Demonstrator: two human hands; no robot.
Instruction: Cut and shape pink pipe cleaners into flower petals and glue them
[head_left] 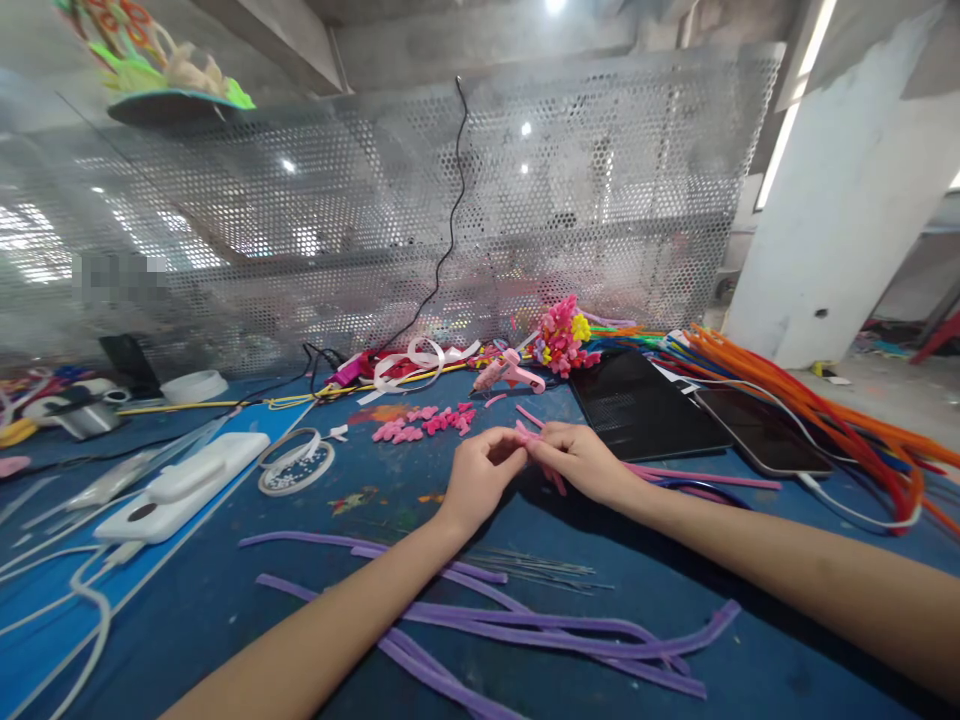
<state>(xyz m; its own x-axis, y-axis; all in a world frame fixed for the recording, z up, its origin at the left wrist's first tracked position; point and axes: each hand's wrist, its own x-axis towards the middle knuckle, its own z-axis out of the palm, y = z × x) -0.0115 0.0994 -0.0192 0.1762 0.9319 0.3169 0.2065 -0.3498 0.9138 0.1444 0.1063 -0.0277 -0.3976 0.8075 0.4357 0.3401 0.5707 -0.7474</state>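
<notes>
My left hand [480, 480] and my right hand [589, 462] meet above the blue table, fingertips together. Both pinch a short pink pipe cleaner [527, 430], whose bent end pokes out between the fingers. The rest of it is partly hidden by them. Just beyond lie a pink glue gun [504, 372], loose pink pipe cleaner pieces [530, 416] and a group of small pink and red twisted pieces [424, 423]. Long purple pipe cleaners [525, 625] stretch under and in front of my forearms, close to thin wires [540, 568].
A perforated metal panel [405, 230] stands behind the table. To the right are a black tablet-like slab [645, 405], a phone [757, 430] on a white cable and orange pipe cleaners [810, 385]. On the left lie a white power strip [187, 488] and a ribbon roll [297, 465].
</notes>
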